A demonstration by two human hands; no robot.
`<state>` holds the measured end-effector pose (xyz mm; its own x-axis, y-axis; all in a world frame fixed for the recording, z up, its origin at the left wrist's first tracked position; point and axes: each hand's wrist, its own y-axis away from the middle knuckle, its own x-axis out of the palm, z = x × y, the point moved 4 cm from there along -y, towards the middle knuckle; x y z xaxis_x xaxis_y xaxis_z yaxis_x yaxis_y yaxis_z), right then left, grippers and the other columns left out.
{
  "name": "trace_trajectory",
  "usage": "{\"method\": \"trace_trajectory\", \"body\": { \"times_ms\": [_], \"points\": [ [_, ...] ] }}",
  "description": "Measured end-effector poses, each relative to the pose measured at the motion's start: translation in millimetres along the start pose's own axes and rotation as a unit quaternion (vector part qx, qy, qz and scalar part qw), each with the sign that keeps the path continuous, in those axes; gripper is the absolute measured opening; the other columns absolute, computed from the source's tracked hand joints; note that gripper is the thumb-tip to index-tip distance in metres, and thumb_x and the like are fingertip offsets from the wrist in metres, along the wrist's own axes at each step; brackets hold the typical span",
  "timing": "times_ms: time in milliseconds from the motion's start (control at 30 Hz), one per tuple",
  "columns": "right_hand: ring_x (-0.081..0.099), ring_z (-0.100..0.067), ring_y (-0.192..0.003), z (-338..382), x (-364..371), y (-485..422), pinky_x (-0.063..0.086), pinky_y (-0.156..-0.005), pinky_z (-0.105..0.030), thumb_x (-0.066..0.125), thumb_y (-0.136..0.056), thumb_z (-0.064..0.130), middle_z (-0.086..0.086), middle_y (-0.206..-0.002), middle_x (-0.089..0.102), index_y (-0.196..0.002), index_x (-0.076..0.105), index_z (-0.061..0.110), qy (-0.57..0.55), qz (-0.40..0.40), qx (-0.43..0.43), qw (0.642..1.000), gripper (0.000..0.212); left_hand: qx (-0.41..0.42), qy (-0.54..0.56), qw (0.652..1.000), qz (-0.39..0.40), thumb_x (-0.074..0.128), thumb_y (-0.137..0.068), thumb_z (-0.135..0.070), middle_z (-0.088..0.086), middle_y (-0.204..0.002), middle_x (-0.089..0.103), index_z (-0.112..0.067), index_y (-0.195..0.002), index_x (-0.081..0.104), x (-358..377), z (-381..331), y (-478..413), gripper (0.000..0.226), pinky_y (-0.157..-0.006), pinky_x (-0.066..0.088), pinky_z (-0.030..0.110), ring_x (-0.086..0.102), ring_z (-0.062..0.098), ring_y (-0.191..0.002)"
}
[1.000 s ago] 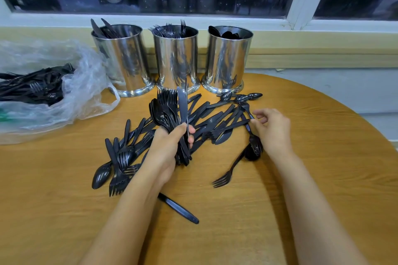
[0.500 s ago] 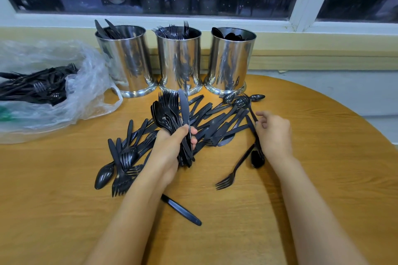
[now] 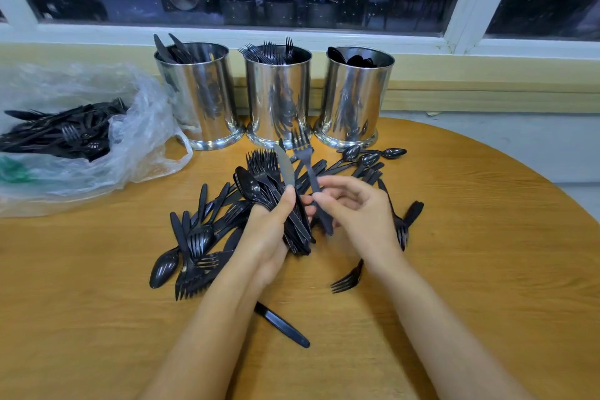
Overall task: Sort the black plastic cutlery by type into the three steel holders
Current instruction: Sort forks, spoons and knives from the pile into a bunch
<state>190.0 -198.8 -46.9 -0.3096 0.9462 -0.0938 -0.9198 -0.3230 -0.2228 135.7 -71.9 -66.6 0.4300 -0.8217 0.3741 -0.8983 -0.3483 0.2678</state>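
Three steel holders stand in a row at the table's back: the left holder (image 3: 201, 91) has knives, the middle holder (image 3: 278, 91) forks, the right holder (image 3: 355, 94) spoons. My left hand (image 3: 271, 237) grips a bundle of mixed black cutlery (image 3: 269, 182), forks, a spoon and a knife fanned upward. My right hand (image 3: 357, 214) pinches a single black fork (image 3: 308, 169) by its handle, tines up, right beside the bundle. Loose black cutlery (image 3: 201, 237) lies spread on the table under and around both hands.
A clear plastic bag (image 3: 97, 153) holding more black cutlery lies at the left. A lone knife (image 3: 282, 325) lies near my left forearm, and a fork (image 3: 347, 281) beside my right wrist. The round wooden table (image 3: 487, 269) curves away at the right; a window sill runs behind the holders.
My right hand lifted a fork out of the pile on the right and brought it left, up to the bundle. My left hand still holds the bundle in about the same place.
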Motion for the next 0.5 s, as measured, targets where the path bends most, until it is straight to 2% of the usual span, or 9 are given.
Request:
{"method": "trace_trajectory", "body": {
  "times_ms": [67,167,233,300,400,433,500],
  "points": [
    [0.070,-0.009,-0.075,-2.2,3.8,2.1,0.052,-0.062,-0.017,0.076,-0.080,0.012,0.000,-0.081,0.074,-0.096,0.073,0.012,0.004,-0.013,0.003,1.000,0.016,-0.007,-0.011,1.000,0.007,0.049,-0.101,-0.028,0.016,-0.106,0.073,-0.006,-0.112,0.066,1.6,0.7,0.5,0.030,-0.088,0.056,0.040,0.071,0.025,-0.099],
    [0.068,-0.004,-0.075,-4.4,5.8,3.0,0.052,-0.068,-0.015,0.079,-0.078,0.012,0.005,-0.079,0.073,-0.089,0.075,0.017,0.033,-0.018,-0.008,0.999,0.012,-0.006,-0.026,0.999,0.018,0.049,-0.101,-0.030,0.010,-0.097,0.075,-0.012,-0.100,0.064,6.8,-0.8,5.5,0.024,-0.081,0.056,0.032,0.072,0.019,-0.095],
    [0.067,-0.004,-0.075,-5.1,7.8,3.9,0.053,-0.070,-0.016,0.078,-0.078,0.012,0.008,-0.079,0.073,-0.087,0.075,0.022,0.050,-0.010,-0.024,0.998,0.013,-0.004,-0.027,1.000,0.008,0.050,-0.100,-0.032,0.006,-0.095,0.073,-0.017,-0.097,0.059,7.3,-0.1,6.1,0.018,-0.086,0.055,0.031,0.070,0.017,-0.098],
    [0.066,-0.007,-0.076,-5.2,8.5,4.1,0.053,-0.071,-0.018,0.077,-0.080,0.012,0.008,-0.080,0.073,-0.088,0.076,0.025,0.068,-0.003,-0.044,0.997,0.015,-0.003,-0.031,0.999,0.015,0.051,-0.098,-0.033,0.007,-0.102,0.072,-0.014,-0.104,0.059,7.4,-1.6,7.1,0.021,-0.089,0.054,0.031,0.067,0.017,-0.106],
    [0.064,-0.009,-0.080,-4.8,9.1,3.5,0.053,-0.074,-0.021,0.074,-0.082,0.013,0.007,-0.085,0.072,-0.093,0.077,0.021,0.098,0.019,-0.074,0.992,0.014,-0.009,-0.040,0.999,0.006,0.056,-0.092,-0.037,0.005,-0.119,0.065,-0.005,-0.120,0.054,6.9,-0.9,5.9,0.042,-0.103,0.047,0.038,0.060,0.018,-0.119],
    [0.064,-0.009,-0.082,-4.7,9.1,2.7,0.053,-0.075,-0.021,0.074,-0.082,0.013,0.006,-0.087,0.071,-0.096,0.077,0.020,0.110,0.031,-0.081,0.990,0.015,-0.012,-0.035,0.999,-0.005,0.057,-0.093,-0.034,0.001,-0.116,0.062,-0.008,-0.117,0.052,5.9,-1.4,6.3,0.036,-0.102,0.047,0.036,0.060,0.015,-0.115],
    [0.064,-0.010,-0.085,-4.3,6.4,-0.1,0.055,-0.074,-0.024,0.073,-0.083,0.012,0.006,-0.090,0.070,-0.097,0.077,0.019,0.118,0.046,-0.085,0.988,0.016,-0.007,-0.020,1.000,-0.023,0.058,-0.096,-0.029,0.003,-0.105,0.065,-0.013,-0.104,0.054,2.1,-1.3,3.6,0.018,-0.091,0.052,0.032,0.063,0.013,-0.100]
  ]
}}
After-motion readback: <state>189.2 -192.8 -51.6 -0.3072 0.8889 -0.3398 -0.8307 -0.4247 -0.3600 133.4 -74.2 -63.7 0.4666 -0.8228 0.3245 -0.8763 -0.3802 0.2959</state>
